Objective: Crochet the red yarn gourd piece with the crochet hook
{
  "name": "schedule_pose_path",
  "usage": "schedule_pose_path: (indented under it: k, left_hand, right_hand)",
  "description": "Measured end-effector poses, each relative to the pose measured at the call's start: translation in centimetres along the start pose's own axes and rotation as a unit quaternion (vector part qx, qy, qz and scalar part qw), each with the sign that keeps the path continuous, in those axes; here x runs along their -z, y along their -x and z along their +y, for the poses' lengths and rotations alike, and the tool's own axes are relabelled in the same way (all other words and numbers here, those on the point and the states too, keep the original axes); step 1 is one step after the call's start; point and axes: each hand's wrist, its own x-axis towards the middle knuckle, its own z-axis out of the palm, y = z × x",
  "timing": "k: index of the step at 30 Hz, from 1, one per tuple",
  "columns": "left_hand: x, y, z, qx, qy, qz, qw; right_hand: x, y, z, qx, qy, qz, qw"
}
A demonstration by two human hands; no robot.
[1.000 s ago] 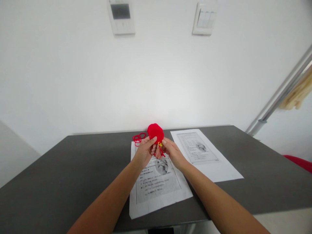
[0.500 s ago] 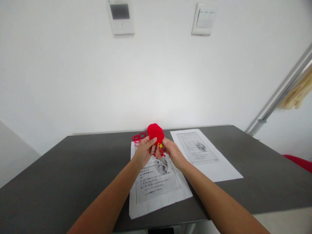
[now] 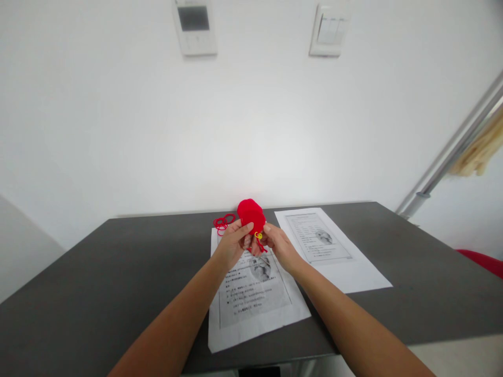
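Red piece: a small red fabric bundle [image 3: 251, 214] is held up above the dark table [image 3: 118, 272], over the far end of the near printed sheet [image 3: 251, 298].
Left hand [image 3: 234, 244]: thumb and fingers pinched on the bundle's lower left edge.
Right hand [image 3: 276, 245]: fingertips closed on the red cord and a small yellow bead [image 3: 258, 235] just beneath the bundle, at its 5 o'clock.
Loose cord: a coil of red string [image 3: 222, 222] lies on the table at the bundle's 8 o'clock, close to the left hand.
Second sheet [image 3: 330, 250]: flat on the table at 3 o'clock of the hands.
Wall: a panel with a screen [image 3: 195, 26] and a switch plate [image 3: 329, 30] at 12 o'clock.
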Motion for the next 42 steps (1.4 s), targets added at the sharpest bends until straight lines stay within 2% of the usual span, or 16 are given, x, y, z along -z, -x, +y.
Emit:
schedule_pose_path:
  k: [13,26,42]
  left_hand:
    - [0.12,-0.12,0.13,0.002,0.021,0.021,1.0]
    - [0.07,0.0,0.22,0.017,0.014,0.031,0.999]
    - [0.35,-0.04,0.18,0.017,0.008,0.033,0.999]
  right_hand:
    - [0.45,-0.13,-0.66,0.05,0.07,0.027,0.996]
    - [0.48,0.06,-0.8,0.058,0.088,0.009,0.994]
    - [0.7,-0.12,-0.48,0.055,0.089,0.017,0.994]
